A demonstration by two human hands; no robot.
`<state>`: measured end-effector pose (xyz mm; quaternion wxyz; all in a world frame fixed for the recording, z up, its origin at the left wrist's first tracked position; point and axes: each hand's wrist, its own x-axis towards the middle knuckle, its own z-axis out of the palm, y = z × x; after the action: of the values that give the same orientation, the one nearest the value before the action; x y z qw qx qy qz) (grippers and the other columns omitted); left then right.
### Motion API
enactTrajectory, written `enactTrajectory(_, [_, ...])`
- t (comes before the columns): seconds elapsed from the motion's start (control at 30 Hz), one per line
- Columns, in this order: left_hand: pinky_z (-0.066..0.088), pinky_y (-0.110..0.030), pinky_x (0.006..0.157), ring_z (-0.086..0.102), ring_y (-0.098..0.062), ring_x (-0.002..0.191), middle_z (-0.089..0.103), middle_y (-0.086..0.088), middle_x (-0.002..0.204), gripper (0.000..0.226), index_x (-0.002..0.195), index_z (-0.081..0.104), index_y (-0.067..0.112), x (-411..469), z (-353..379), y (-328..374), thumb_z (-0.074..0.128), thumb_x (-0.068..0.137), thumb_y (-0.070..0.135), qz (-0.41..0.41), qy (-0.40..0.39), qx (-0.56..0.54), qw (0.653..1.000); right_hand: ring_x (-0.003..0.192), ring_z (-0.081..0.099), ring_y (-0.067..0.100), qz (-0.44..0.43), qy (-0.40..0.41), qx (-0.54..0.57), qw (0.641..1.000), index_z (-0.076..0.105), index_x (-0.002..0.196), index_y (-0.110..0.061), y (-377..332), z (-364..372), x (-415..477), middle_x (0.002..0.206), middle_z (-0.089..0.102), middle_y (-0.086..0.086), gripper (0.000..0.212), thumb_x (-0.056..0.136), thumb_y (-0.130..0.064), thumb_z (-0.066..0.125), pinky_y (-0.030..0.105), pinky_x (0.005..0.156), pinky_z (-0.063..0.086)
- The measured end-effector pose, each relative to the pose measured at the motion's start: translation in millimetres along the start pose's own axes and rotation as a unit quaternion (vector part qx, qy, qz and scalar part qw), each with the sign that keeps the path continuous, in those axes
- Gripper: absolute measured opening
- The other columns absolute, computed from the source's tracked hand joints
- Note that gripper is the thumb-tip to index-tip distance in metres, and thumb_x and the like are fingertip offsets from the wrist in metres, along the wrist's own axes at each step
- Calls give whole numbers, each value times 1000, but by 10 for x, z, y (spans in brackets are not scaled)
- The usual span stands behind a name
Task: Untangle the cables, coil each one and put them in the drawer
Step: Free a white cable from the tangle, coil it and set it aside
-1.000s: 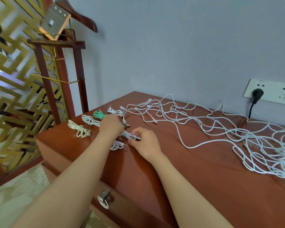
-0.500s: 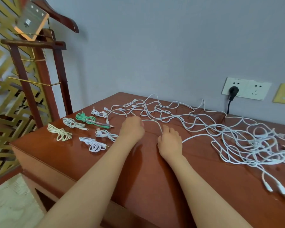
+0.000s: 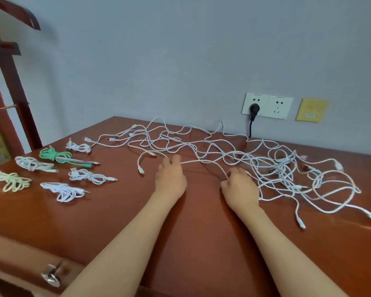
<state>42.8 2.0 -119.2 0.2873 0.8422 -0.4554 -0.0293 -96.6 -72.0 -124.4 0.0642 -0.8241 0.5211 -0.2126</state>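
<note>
Head view: six coiled cables (image 3: 88, 175) lie at desk (image 3: 116, 221) left (one green). Left hand (image 3: 170, 179) fingers curl onto a loose white strand (image 3: 193, 161); right hand (image 3: 239, 188) fingers pinch the same strand, just beside the tangled cables (image 3: 276, 168) spread across desk right.

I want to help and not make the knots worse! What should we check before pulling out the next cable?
1. Right hand pinches the white cable: ok.
2. Left hand grips that cable too: cannot tell, its fingers cover it.
3. Cable free of the white tangle: not ok, other strands cross it.
4. Coiled cables lying apart from the tangle: ok.
5. Drawer open for them: not ok, the front with the drawer handle looks shut.
</note>
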Motion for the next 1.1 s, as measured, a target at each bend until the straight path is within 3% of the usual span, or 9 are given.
enactTrajectory(0.17, [36,-33,93,44,-26,114,47,-7,119,31,120,51,16,-59,256,292,45,90,11,143,4,7,990,104,51,30,-74,46,21,996,54,112,-6,260,-92,-62,111,55,10,25,89,-15,46,34,82,39])
enactTrajectory(0.27, [35,-34,91,45,-27,110,52,-6,113,26,113,57,15,-95,389,519,44,92,15,207,-34,22,978,77,58,31,-179,138,34,974,64,90,-6,374,-100,-115,85,60,10,20,76,-10,50,35,69,44])
enactTrajectory(0.4, [39,-35,90,48,-26,102,56,-7,105,22,106,63,12,-91,508,708,47,91,17,242,-50,-14,969,61,47,17,-226,201,23,953,59,64,-14,511,-220,-238,61,54,-1,22,68,-15,37,25,55,27])
enactTrajectory(0.5, [41,-33,92,52,-21,102,58,0,102,26,111,65,20,-19,536,720,54,87,22,238,-82,-50,966,51,55,24,-146,142,6,979,62,63,-18,528,-330,-320,52,57,1,32,71,-22,31,18,43,17])
enactTrajectory(0.6, [43,-25,89,58,-17,96,56,10,91,36,122,58,27,65,536,706,57,87,23,185,-128,-143,964,85,60,26,-68,74,-34,994,66,91,-21,600,-393,-222,84,67,4,26,83,-16,41,27,58,32])
enactTrajectory(0.67, [42,-21,85,60,-14,91,61,11,88,42,127,53,33,121,541,684,55,88,17,144,-142,-207,957,90,59,26,-49,72,-6,996,66,95,-20,621,-435,-185,88,67,4,27,82,-9,46,28,63,32])
enactTrajectory(0.87, [42,-18,82,58,-1,87,66,17,88,24,91,70,30,101,525,681,51,89,15,195,-163,-171,952,105,49,24,-72,23,14,997,61,105,-14,661,-300,-100,104,58,5,29,78,-10,51,29,82,38])
enactTrajectory(1.0, [38,-15,62,52,7,60,61,17,67,18,81,68,35,101,530,689,59,84,21,209,-182,-159,948,89,52,21,-93,1,57,994,60,100,-12,644,-281,-73,88,54,1,25,75,-10,57,24,69,36])
enactTrajectory(1.1, [39,-18,66,53,7,66,61,18,68,10,86,69,38,88,516,710,61,85,32,210,-188,-161,946,61,52,9,-29,-64,221,973,65,95,-15,660,-333,-8,66,56,-3,19,80,-4,59,10,54,37])
